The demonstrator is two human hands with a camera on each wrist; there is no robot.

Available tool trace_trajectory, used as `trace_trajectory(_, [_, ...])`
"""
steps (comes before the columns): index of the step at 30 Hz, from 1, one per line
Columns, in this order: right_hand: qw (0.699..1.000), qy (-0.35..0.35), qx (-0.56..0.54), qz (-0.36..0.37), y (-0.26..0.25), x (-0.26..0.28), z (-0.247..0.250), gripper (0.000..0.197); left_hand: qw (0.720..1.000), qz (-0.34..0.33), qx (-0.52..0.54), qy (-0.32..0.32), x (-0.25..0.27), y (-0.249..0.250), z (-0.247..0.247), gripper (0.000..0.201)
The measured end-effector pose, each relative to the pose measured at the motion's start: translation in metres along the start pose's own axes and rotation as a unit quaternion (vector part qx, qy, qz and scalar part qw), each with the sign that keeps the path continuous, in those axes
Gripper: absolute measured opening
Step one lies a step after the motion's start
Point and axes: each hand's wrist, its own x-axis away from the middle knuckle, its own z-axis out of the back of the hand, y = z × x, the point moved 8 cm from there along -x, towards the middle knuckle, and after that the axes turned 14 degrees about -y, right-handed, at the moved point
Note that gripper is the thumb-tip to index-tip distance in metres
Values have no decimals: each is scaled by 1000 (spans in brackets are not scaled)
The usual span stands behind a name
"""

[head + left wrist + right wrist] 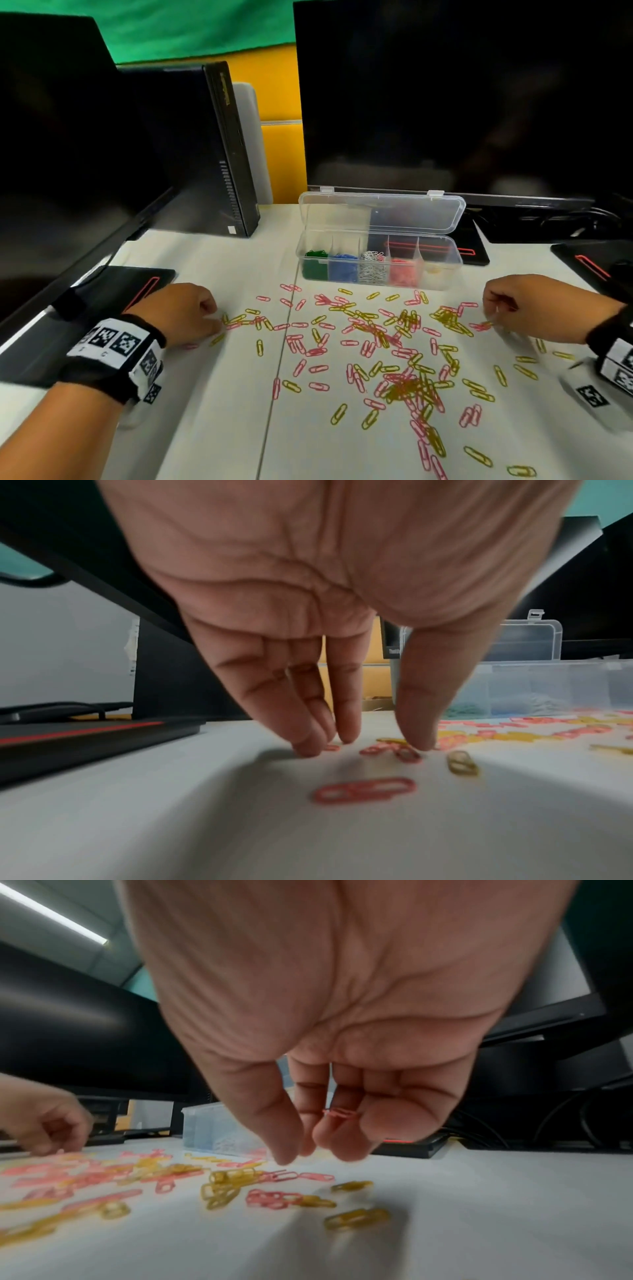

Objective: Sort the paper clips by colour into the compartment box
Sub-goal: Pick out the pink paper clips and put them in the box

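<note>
Right wrist view: right hand [329,1123] w/ a pink clip [339,1113] tucked in curled fingers, left hand [342,696] fingers apart over pink clips [365,790] on near table; pinch one clip, drop in far box's [378,260] pink slot.

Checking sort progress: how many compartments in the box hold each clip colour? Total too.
Green paper clips: 1
Blue paper clips: 1
Silver paper clips: 1
Pink paper clips: 1
Yellow paper clips, faint, seemingly few: 1
Total: 5 compartments in the compartment box
</note>
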Motion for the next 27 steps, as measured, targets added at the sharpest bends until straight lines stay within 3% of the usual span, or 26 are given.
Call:
trace_trajectory(5, [1000, -3, 20, -1, -6, -7, -2, 20, 1000, -21, 4, -7, 4, 4, -2, 13])
trace_trajectory(10, [1000, -18, 21, 10, -15, -10, -5, 5, 998, -43, -45, -1, 3, 9, -5, 13])
trace_trajectory(17, [998, -58, 6, 2, -21, -16, -14, 16, 998, -39, -41, 10, 9, 14, -2, 11])
trace_trajectory(24, [995, 9, -92, 24, -6, -9, 17, 13, 988, -46, 128, 71, 15, -10, 18, 22])
trace_trajectory(27, [999, -36, -21, -21, 0, -11, 9, 9, 939, -41, 340, 38, 13, -41, 19, 37])
